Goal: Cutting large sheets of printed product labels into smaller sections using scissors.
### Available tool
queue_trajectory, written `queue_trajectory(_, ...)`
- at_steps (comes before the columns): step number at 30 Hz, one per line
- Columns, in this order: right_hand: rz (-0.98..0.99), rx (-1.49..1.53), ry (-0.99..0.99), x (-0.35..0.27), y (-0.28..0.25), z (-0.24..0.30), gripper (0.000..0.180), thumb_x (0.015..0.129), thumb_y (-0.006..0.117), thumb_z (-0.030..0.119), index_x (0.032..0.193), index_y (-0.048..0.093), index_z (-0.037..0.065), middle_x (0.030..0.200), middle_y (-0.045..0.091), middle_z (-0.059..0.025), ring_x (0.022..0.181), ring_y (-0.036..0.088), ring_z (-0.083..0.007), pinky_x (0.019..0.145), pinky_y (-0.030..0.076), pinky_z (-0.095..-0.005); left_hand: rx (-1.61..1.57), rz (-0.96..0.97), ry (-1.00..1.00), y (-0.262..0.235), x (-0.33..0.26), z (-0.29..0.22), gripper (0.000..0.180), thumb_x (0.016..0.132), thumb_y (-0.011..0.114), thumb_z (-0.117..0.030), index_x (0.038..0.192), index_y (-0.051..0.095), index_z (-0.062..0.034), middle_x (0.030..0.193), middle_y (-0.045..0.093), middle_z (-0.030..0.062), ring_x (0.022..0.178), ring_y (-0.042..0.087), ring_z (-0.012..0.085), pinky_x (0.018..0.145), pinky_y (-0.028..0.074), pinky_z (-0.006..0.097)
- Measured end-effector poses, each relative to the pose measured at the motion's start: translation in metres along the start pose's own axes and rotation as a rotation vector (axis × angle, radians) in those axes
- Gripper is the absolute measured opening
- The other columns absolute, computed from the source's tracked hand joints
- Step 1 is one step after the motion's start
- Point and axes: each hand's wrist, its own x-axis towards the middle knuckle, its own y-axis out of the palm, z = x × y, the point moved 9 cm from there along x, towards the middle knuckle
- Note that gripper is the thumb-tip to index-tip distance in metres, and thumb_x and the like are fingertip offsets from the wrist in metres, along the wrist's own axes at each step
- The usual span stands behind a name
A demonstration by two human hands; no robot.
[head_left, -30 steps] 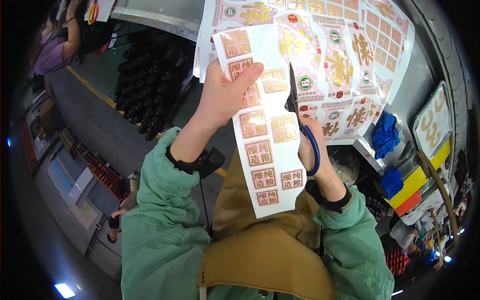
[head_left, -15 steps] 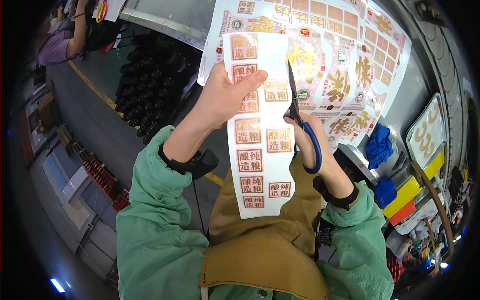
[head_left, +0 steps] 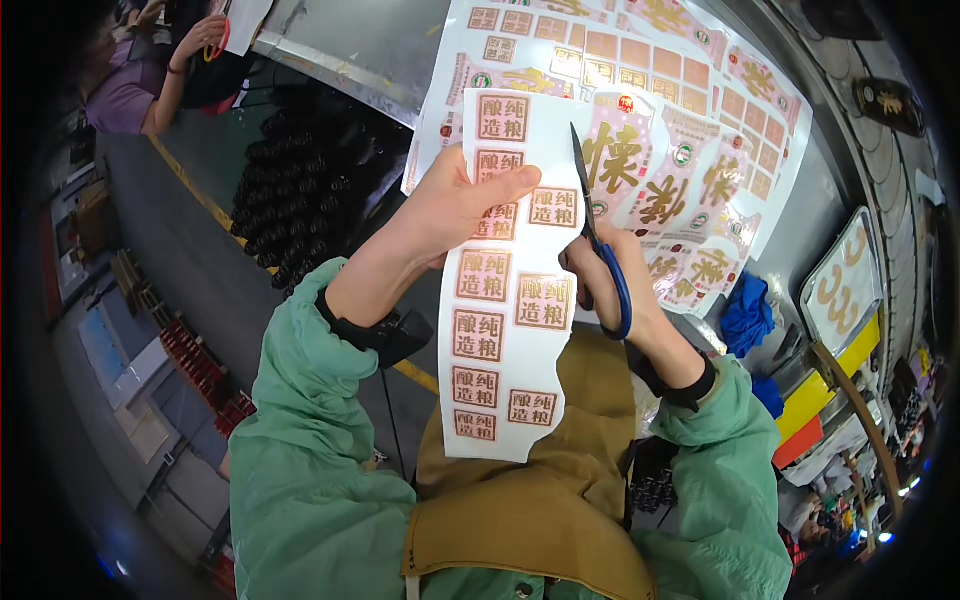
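My left hand (head_left: 465, 205) grips a long white strip of decal paper (head_left: 490, 340) by its left edge, the thumb lying across its face. Square gold-brown stamp prints run down the strip in two columns, and its right edge is cut wavy. In my right hand (head_left: 605, 265) is a pair of scissors (head_left: 618, 290) with dark blue handles. The narrow black blades point away from me along the strip's upper right edge and look nearly closed. Whether they touch the paper I cannot tell.
Large printed decal sheets (head_left: 690, 150) with pink patches and gold characters lie on a metal table (head_left: 340, 50). To the right are a blue cloth (head_left: 747, 315) and a white tray (head_left: 845, 275) holding curved pieces. Many dark bottles (head_left: 300, 180) stand at left. Another person (head_left: 135, 95) holds red-handled scissors at upper left.
The strip has tilted, its lower end swinging left and toward me. Both hands have come slightly nearer, and the scissor blades look closer together. The other person's hand has moved right.
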Motion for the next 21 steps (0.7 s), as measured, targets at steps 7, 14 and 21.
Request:
queue_trajectory(7, 0.124, 0.038, 0.033, 0.017, -0.007, 0.017, 0.041, 0.094, 0.05, 0.035, 0.081, 0.057, -0.003, 0.06, 0.056, -0.0062, 0.056, 0.055, -0.0127, 0.053, 0.043, -0.0277, -0.088, 0.039, -0.058, 0.001, 0.012, -0.003, 0.028, 0.091, 0.06, -0.01, 0.115, 0.056, 0.0037, 0.099, 0.067, 0.0116, 0.081, 0.067, 0.0158, 0.066, 0.057, 0.029)
queue_trajectory(14, -0.031, 0.023, -0.133, 0.037, -0.013, 0.031, 0.047, 0.095, 0.047, 0.036, 0.071, 0.056, -0.004, 0.053, 0.052, -0.0063, 0.045, 0.053, -0.0141, 0.045, 0.042, -0.0298, -0.096, 0.079, -0.088, 0.002, 0.03, -0.011, 0.028, 0.091, 0.061, -0.011, 0.114, 0.056, 0.0037, 0.097, 0.067, 0.0109, 0.081, 0.067, 0.016, 0.066, 0.057, 0.028)
queue_trajectory(21, 0.165, 0.027, -0.21, 0.067, -0.016, 0.037, 0.049, 0.092, 0.046, 0.041, 0.065, 0.05, 0.0, 0.054, 0.051, -0.0052, 0.053, 0.055, -0.015, 0.053, 0.043, -0.0291, -0.037, 0.022, -0.128, -0.006, 0.035, -0.011, 0.025, 0.091, 0.059, -0.012, 0.111, 0.057, 0.0034, 0.096, 0.067, 0.0115, 0.078, 0.067, 0.0158, 0.067, 0.056, 0.029)
